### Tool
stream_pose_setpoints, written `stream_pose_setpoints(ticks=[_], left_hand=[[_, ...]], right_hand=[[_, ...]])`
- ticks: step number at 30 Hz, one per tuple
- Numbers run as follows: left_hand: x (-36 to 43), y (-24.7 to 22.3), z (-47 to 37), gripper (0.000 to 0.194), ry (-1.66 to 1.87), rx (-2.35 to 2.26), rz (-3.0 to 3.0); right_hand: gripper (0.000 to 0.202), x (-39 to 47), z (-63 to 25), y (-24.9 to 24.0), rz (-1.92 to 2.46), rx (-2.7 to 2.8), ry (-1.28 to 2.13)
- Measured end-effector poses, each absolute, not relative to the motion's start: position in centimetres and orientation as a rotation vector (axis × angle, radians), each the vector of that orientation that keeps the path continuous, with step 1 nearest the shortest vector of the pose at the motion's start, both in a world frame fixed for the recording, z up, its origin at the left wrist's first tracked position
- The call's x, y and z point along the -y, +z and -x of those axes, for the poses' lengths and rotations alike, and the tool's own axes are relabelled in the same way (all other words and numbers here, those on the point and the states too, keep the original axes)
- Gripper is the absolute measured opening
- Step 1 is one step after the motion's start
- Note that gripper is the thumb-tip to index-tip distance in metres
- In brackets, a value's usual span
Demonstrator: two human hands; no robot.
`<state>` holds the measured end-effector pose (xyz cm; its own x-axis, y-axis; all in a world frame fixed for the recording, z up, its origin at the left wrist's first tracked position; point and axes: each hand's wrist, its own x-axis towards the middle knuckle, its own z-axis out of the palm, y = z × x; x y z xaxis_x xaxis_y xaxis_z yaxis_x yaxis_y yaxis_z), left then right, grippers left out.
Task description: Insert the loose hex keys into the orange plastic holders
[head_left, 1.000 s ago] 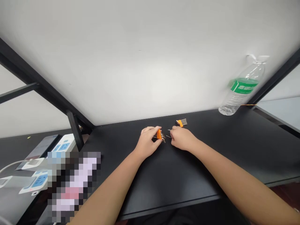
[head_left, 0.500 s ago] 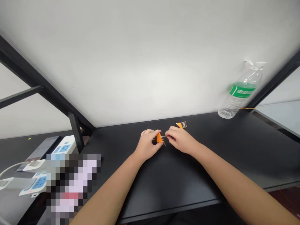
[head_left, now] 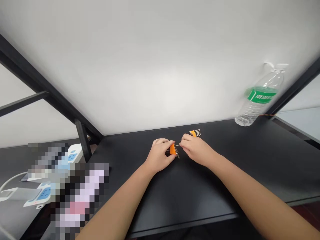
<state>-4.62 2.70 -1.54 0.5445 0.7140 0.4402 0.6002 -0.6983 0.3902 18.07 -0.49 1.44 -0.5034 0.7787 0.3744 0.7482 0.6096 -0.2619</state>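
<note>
Between the thumb and fingers of my left hand [head_left: 160, 156] is an orange hex key holder [head_left: 172, 149]. Bent ends of several dark metal keys stick out of its right side. My right hand [head_left: 197, 149] pinches a thin hex key [head_left: 177, 145] that reaches across to the holder's upper part; its far end is hidden there. Just behind my right hand lies a second orange hex key holder [head_left: 193, 133], with a row of straight key ends pointing right. My right hand partly covers it.
A clear plastic bottle [head_left: 261, 95] with a green label stands at the back right of the black tabletop [head_left: 185, 196], against the white wall. White power strips [head_left: 45, 193] with a cable lie at the left, near a black metal frame [head_left: 83, 140] and a pixelated area.
The view has shifted slightly, moving the whole scene a little. Both hands keep their grips, and the thin key now slants slightly more against the holder.
</note>
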Motion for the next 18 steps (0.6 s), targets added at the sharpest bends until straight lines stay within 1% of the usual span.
stream_pose_setpoints(ticks=[8, 11, 13, 15, 16, 18], left_hand=[[-2.6, -1.3, 4.4, 0.050, 0.809, -1.099, -2.616], [-2.3, -1.0, 4.3, 0.047, 0.738, -1.038, -2.631], [-2.1, -0.8, 4.2, 0.041, 0.715, -1.004, -2.624], [-2.0, -0.6, 4.2, 0.037, 0.725, -0.976, -2.608], [-1.9, -0.6, 4.3, 0.037, 0.748, -0.964, -2.593], [-1.8, -0.5, 4.3, 0.041, 0.829, -0.957, -2.537]], right_hand=[[0.025, 1.2, -17.4, 1.8, 1.209, 2.439, 0.065], [0.025, 1.2, -17.1, 1.7, 1.163, 2.476, 0.136], [0.026, 1.1, -17.1, 1.6, 1.083, 2.437, 0.283], [0.024, 0.8, -17.2, 1.6, 1.038, 2.304, 0.500], [0.021, 0.7, -17.3, 1.5, 1.049, 2.197, 0.636], [0.007, 0.3, -17.5, 1.4, 1.077, 1.927, 0.957]])
